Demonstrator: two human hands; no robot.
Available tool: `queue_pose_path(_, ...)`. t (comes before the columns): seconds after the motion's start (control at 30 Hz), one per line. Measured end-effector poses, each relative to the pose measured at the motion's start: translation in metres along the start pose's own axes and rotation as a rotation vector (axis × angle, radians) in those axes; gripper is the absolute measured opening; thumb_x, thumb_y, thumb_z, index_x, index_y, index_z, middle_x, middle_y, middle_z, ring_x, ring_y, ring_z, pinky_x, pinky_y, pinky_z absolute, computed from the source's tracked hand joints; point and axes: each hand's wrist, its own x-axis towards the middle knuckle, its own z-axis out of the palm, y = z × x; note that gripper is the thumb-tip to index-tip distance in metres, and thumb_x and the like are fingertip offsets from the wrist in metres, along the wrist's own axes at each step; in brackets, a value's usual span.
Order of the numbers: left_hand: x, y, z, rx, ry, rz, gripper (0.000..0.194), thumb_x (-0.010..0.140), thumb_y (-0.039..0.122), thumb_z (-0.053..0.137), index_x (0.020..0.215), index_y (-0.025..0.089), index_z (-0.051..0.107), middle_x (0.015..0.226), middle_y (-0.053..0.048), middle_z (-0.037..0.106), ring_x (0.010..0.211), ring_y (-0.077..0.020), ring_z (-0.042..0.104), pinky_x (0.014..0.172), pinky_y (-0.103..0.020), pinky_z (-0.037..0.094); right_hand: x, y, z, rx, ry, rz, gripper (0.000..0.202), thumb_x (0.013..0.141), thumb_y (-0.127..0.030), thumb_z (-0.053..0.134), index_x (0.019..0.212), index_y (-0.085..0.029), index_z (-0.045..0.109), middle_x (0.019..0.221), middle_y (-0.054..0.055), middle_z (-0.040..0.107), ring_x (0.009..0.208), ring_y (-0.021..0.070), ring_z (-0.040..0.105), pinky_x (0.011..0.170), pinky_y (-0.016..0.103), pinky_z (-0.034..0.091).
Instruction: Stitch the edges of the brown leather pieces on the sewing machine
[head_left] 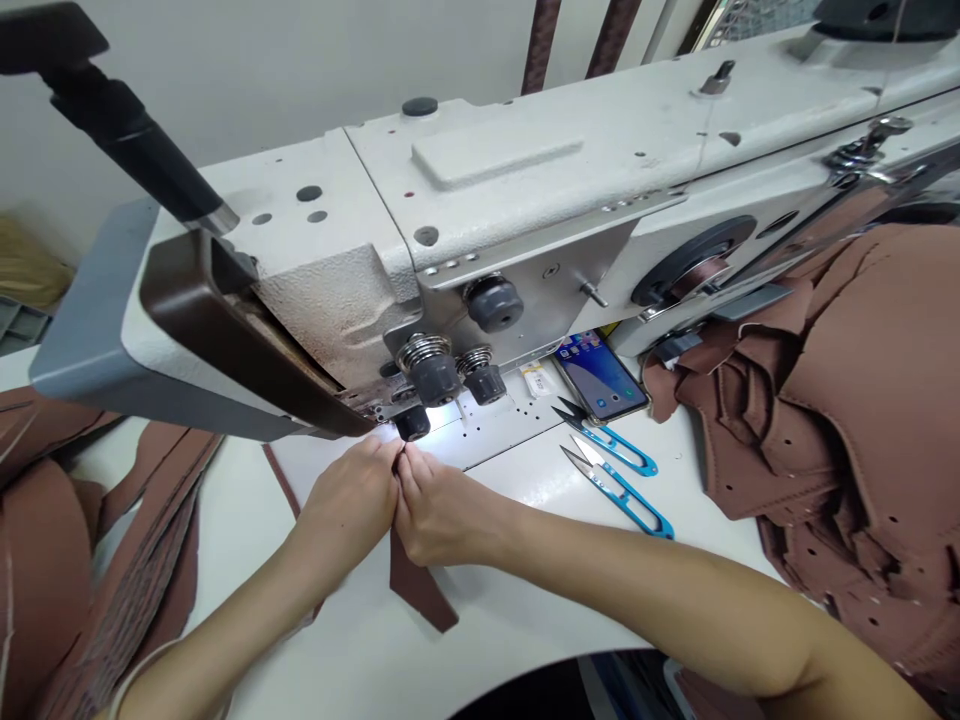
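A brown leather strip [421,590] is pinched between the left hand [358,505] and the right hand [442,512], both nearly closed – fingers curled, thumbs tucked in, knuckles brought together. The exact placing of the fingertips (partly hidden by the hands themselves) cannot be told. The strip's lower end is left hanging out below the right hand, over the white tabletop [540,612], while its upper end is held just in front of the lit head of an industrial sewing machine [495,190]. Beyond the right forearm, two blue-handled thread snips [649,520] are laid near a smartphone [600,378]; stitched leather panels [885,370] are heaped farther right.
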Motion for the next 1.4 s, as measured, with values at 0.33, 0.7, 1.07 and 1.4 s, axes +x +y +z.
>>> queue_pose_path(0.33, -0.004, -0.006, 0.011, -0.012, 0.035, -0.071, 0.033, 0.087, 0.01, 0.036, 0.108, 0.015, 0.061, 0.105, -0.012, 0.062, 0.099, -0.0252, 0.06, 0.084, -0.038, 0.049, 0.001, -0.019, -0.008, -0.055, 0.13, 0.103, 0.029, 0.077, 0.0, 0.044, 0.092, 0.01, 0.067, 0.087, 0.032, 0.067, 0.081, 0.0392, 0.07, 0.062, 0.049, 0.055)
queue_pose_path(0.7, -0.021, -0.033, 0.043, -0.132, 0.366, 0.091, 0.02, 0.089, 0.021, 0.042, 0.101, 0.02, 0.057, 0.1, -0.007, 0.061, 0.097, -0.0231, 0.056, 0.089, -0.04, 0.046, 0.0, -0.027, -0.012, -0.116, 0.087, 0.05, 0.037, 0.089, -0.015, 0.043, 0.094, 0.012, 0.067, 0.087, 0.033, 0.067, 0.078, 0.04, 0.07, 0.062, 0.051, 0.055)
queue_pose_path(1.07, -0.026, -0.037, 0.047, -0.062, 0.443, 0.118, 0.018, 0.093, 0.025, 0.044, 0.105, 0.02, 0.057, 0.102, -0.006, 0.063, 0.097, -0.0212, 0.058, 0.091, -0.037, 0.046, 0.002, -0.026, -0.019, 0.064, -0.095, 0.025, 0.059, 0.095, -0.046, 0.047, 0.1, 0.009, 0.069, 0.095, 0.036, 0.065, 0.084, 0.0433, 0.068, 0.065, 0.056, 0.054)
queue_pose_path(1.4, -0.022, -0.03, 0.046, -0.043, 0.385, 0.102, 0.021, 0.093, 0.024, 0.045, 0.104, 0.021, 0.063, 0.1, -0.004, 0.066, 0.094, -0.0209, 0.061, 0.087, -0.035, 0.048, 0.002, -0.028, -0.015, 0.041, -0.064, 0.038, 0.066, 0.096, -0.05, 0.047, 0.099, 0.012, 0.068, 0.094, 0.038, 0.064, 0.082, 0.0437, 0.068, 0.065, 0.057, 0.052)
